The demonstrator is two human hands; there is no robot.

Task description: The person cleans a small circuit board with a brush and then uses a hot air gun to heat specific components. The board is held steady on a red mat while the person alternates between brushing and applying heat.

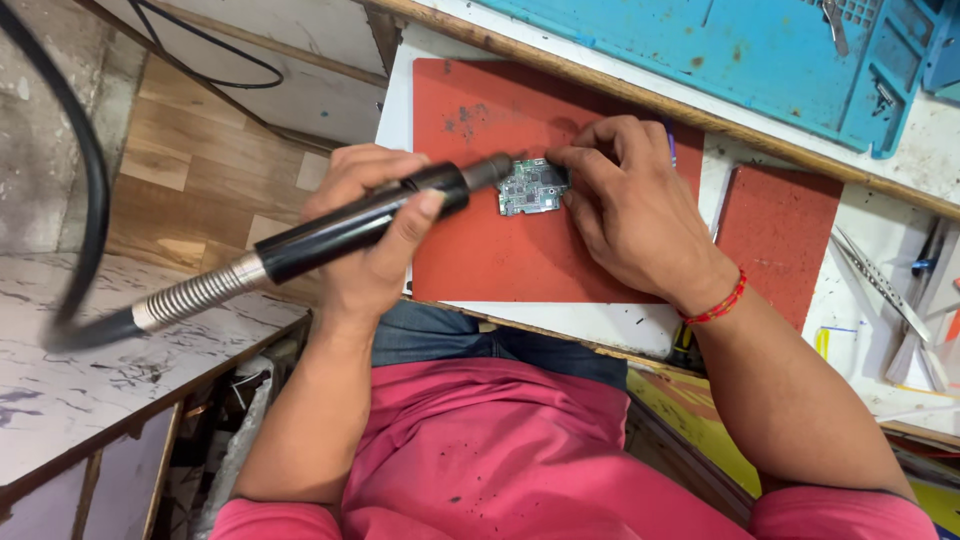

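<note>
The left hand (pixel 365 225) grips the hot-air wand (pixel 350 225), nozzle at the circuit board (pixel 532 186); the right hand (pixel 620 205) pinches the board's edge, seemingly, so its fingertips risk scorching.

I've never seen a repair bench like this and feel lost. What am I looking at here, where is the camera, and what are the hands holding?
The one picture comes from a camera on the person's head, looking down at their own bare hands. The left hand grips a black pen-shaped tool with a metal spring collar and a thick cable; its nozzle points at a small green circuit board. The right hand steadies that board with its fingertips on a red mat. A blue work mat lies further back, and tweezers lie to the right.
</note>
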